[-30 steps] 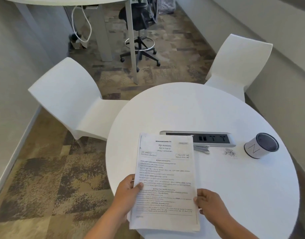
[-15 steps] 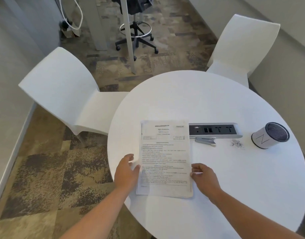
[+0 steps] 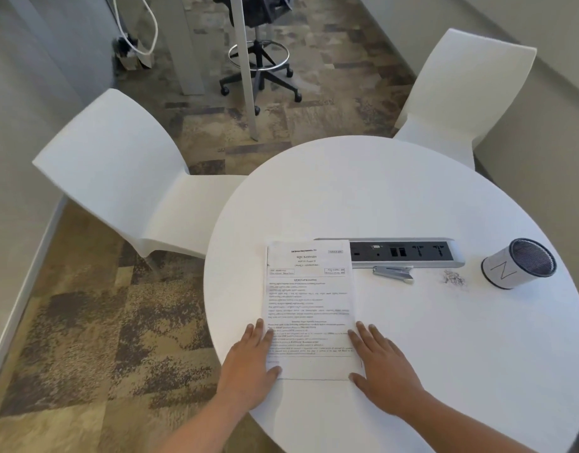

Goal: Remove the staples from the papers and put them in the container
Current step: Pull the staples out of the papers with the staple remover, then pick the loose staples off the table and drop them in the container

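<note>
A printed stack of papers lies flat on the round white table, near its left front edge. My left hand rests flat on the lower left edge of the papers, fingers spread. On the lower right edge lies my right hand, also flat and holding nothing. A metal staple remover sits to the right of the papers. Further right is a small heap of loose staples. A white cylindrical container with a dark inside stands tilted at the right.
A grey power socket strip is set into the table behind the staple remover. Two white chairs stand around the table, one at the left and one at the back right. A black office stool stands further back.
The papers went from held up in both hands to lying flat on the table. Both hands now press flat on the lower corners.
</note>
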